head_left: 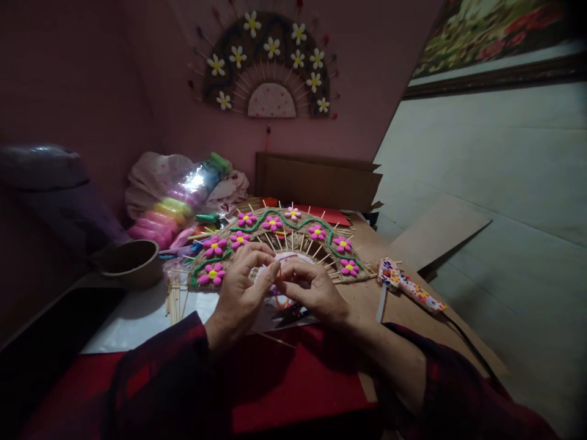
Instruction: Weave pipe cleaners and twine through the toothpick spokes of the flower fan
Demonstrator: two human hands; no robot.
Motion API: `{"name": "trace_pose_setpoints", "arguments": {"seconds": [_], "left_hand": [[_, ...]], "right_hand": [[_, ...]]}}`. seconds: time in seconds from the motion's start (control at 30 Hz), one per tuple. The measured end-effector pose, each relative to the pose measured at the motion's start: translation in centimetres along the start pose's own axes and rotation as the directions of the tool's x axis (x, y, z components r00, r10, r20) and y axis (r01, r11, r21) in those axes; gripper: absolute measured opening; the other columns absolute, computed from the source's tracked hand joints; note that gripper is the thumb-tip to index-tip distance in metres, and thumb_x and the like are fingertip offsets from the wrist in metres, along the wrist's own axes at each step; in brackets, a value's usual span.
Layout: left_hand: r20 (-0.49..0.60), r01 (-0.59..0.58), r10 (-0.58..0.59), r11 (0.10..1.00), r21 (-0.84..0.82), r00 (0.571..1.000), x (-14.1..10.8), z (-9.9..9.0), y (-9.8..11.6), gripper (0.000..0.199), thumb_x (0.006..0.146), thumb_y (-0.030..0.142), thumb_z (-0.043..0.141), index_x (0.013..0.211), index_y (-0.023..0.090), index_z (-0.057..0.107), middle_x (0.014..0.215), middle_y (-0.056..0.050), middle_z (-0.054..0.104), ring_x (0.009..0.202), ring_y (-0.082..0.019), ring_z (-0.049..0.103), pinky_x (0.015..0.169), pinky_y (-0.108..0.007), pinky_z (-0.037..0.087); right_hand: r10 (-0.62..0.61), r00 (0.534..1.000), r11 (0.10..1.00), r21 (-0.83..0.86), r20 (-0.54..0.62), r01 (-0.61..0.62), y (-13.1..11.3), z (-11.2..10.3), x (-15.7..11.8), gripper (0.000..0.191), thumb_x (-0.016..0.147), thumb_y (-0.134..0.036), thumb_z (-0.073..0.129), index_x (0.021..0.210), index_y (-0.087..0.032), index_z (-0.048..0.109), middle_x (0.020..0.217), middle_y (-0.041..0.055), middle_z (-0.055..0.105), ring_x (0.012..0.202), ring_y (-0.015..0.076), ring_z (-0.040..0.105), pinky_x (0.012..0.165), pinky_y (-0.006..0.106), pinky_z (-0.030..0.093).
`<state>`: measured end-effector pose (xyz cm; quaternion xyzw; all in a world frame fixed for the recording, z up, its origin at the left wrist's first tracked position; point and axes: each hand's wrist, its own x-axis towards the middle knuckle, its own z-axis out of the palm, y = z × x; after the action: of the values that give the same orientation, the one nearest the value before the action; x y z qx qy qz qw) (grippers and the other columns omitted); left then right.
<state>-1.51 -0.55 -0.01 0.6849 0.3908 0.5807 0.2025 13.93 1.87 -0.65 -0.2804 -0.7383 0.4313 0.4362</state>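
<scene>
My left hand (245, 290) and my right hand (314, 287) meet with their fingertips pinched together. A thin orange strand (280, 274) shows between them, and more orange shows just below. Directly behind the fingers stands a half-round fan decoration (247, 235), wrapped in brown twine, with pink clay flowers, a wavy green cord and wooden sticks radiating from it. Its pale fabric-like centre (293, 256) is mostly covered by my hands. Dark scissors (291, 316) lie under my right hand, partly hidden.
A flower-patterned glue gun (408, 286) with a cable lies at right. To the left are a brown bowl (132, 263), loose wooden sticks (174, 299) and a bag of coloured clay (177, 205). Cardboard (316, 183) leans behind; a similar finished-looking fan (270, 55) hangs on the wall.
</scene>
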Motion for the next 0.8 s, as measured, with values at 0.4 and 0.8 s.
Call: {"name": "trace_pose_setpoints", "arguments": {"seconds": [0.4, 0.8], "left_hand": [[0.497, 0.702, -0.518, 0.349, -0.621, 0.696, -0.3, 0.9, 0.1, 0.022, 0.082, 0.034, 0.057, 0.092, 0.015, 0.061, 0.081, -0.006, 0.062, 0.067, -0.014, 0.059, 0.066, -0.029, 0.048], [0.576, 0.770, -0.556, 0.202, -0.606, 0.599, -0.5, 1.2, -0.1, 0.013, 0.074, 0.017, 0.065, 0.086, 0.014, 0.061, 0.064, -0.002, 0.057, 0.046, -0.005, 0.044, 0.048, -0.019, 0.036]], "right_hand": [[0.305, 0.949, 0.891, 0.374, -0.076, -0.257, -0.6, -0.4, 0.2, 0.024, 0.069, -0.038, 0.072, 0.070, -0.016, 0.063, 0.057, -0.0030, 0.058, 0.045, 0.0062, 0.048, 0.043, 0.019, 0.039], [0.315, 0.922, 0.906, 0.362, -0.226, -0.221, 0.6, -1.2, 0.8, 0.029, 0.065, -0.037, 0.075, 0.065, -0.016, 0.055, 0.051, -0.0076, 0.046, 0.040, 0.0034, 0.032, 0.036, 0.017, 0.023]]}}
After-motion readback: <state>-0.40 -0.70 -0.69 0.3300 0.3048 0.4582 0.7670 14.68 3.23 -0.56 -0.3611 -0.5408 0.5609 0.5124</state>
